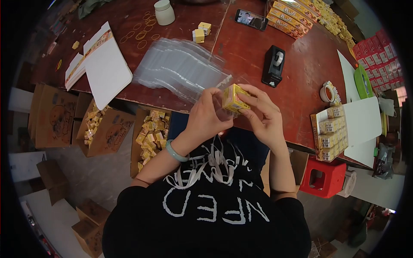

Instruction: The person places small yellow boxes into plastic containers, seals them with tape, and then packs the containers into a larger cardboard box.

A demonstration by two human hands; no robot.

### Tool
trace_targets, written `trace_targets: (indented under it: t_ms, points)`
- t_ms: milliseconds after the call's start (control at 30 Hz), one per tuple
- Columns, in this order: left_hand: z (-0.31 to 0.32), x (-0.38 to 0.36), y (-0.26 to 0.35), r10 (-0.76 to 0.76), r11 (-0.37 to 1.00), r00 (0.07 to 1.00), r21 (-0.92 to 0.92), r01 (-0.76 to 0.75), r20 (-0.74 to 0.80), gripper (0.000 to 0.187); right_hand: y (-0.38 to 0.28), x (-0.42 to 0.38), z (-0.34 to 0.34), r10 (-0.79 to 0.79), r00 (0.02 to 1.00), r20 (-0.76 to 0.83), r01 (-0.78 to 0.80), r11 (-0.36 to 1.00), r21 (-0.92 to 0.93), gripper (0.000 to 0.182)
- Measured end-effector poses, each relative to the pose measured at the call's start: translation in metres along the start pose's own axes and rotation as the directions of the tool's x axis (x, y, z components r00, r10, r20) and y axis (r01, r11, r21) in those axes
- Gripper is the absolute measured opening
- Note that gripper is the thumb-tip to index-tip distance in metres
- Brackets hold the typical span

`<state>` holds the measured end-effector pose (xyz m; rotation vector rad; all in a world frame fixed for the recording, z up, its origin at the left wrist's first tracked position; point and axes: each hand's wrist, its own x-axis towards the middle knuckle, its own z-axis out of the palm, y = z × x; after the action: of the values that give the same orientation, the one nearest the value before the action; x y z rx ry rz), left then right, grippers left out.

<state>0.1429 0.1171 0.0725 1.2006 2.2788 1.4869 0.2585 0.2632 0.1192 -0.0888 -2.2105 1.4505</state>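
Both hands meet over the table's front edge around a small yellow box (232, 98). My right hand (264, 114) grips the box from the right, with fingers on top and the thumb at its near side. On the other side, my left hand (207, 112) is closed on a clear plastic sleeve that reaches to the box; how far the box sits inside it I cannot tell. A pile of flat clear plastic sleeves (176, 69) lies just beyond my left hand. Two small yellow boxes (198, 35) stand farther back.
A black tape dispenser (273, 66), a phone (251, 19) and a white jar (164, 13) stand on the red table (241, 47). White cardboard sheets (107, 71) lie left. At right is a tray of boxes (330, 135). Cartons of small boxes (150, 135) sit below the edge.
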Motion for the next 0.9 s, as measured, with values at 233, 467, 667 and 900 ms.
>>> trace_targets:
  t_ms: [233,467,667,900]
  points:
    - [0.002,0.001,0.003,0.036,0.999,0.998,-0.006,-0.037,-0.058,0.074,0.011,0.001,0.004,-0.126,0.991,0.036,0.130,0.979,-0.160,0.030]
    - [0.003,0.003,0.009,0.063,0.984,0.997,-0.164,-0.071,-0.051,0.080,0.006,0.002,0.010,-0.306,0.946,-0.110,0.261,0.916,-0.305,0.031]
    - [0.015,-0.002,0.002,0.345,0.909,0.935,-0.220,-0.355,-0.087,0.076,0.014,-0.006,0.009,0.504,0.853,0.132,-0.364,0.395,0.844,0.026]
    - [0.012,-0.007,0.011,0.310,0.950,0.950,-0.058,-0.308,0.027,0.072,0.018,-0.014,0.017,0.425,0.905,-0.013,-0.332,0.725,0.604,0.025]
